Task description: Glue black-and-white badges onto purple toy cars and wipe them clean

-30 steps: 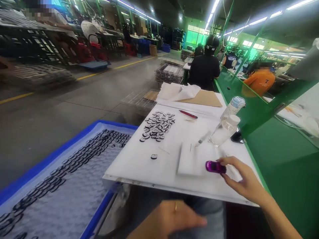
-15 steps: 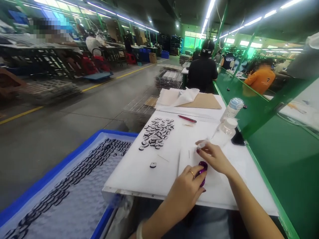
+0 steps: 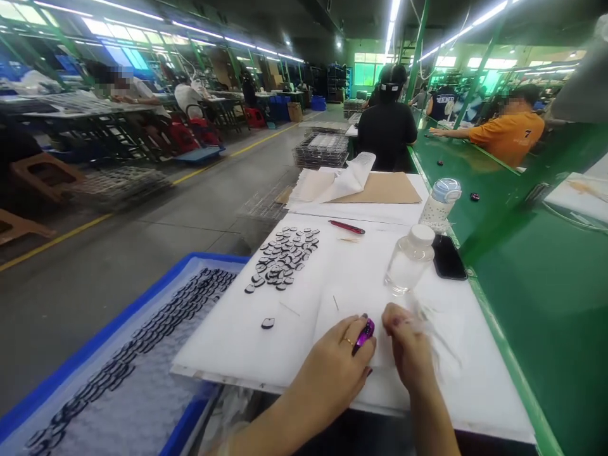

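My left hand [image 3: 335, 364] is curled round a small glossy purple piece [image 3: 365, 332], holding it just above the white board [image 3: 304, 304]. My right hand [image 3: 409, 345] is closed right beside it, gripping a clear syringe-like tool [image 3: 434, 329] that is blurred and slants away to the right. Both hands rest near the board's front edge. A single black-and-white oval part [image 3: 268, 323] lies to the left of my hands. A heap of several such parts [image 3: 282, 256] lies farther back on the board.
A clear bottle [image 3: 409, 259], a black phone [image 3: 449, 258], a second capped bottle [image 3: 439, 206] and a red pen [image 3: 346, 227] sit behind my hands. A blue tray [image 3: 118, 354] of parts is at left. Other people work along the green bench [image 3: 522, 304] ahead.
My right hand took the syringe-like tool from beside the bottle and drew it back to the purple piece. My left hand came up from below and closed on that piece.
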### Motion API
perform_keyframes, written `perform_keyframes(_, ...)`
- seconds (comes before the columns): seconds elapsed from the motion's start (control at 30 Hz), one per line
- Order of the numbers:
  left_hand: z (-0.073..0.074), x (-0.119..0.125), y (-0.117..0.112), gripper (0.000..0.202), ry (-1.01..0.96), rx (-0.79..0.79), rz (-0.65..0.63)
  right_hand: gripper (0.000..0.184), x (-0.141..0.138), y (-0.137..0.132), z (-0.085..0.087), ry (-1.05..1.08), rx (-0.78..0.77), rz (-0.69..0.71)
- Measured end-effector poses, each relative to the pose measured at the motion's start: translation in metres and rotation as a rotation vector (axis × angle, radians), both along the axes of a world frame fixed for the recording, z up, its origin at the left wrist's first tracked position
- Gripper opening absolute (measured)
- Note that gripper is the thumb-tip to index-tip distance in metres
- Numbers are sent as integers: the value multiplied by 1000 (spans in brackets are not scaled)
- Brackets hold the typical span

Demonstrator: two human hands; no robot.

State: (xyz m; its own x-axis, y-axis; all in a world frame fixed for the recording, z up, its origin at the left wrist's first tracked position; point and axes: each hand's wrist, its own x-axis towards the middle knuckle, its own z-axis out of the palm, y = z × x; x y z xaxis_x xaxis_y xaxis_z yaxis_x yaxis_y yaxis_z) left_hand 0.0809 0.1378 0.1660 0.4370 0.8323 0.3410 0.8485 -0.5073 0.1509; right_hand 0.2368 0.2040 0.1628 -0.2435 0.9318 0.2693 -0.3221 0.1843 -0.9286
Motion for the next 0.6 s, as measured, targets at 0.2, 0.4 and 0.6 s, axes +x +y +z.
perform_keyframes(0.2,-11,6,0,35,-18,64,75,31,8,-8,-5,-113,-99,-21)
perform_keyframes(0.4,-14,15,3,40,-60,-13,178,35,4,-9,11,-336,-88,-40)
perform_keyframes(0.6,-14,18,3,40,-64,23,168,42,12,-23,-11,-397,51,-392)
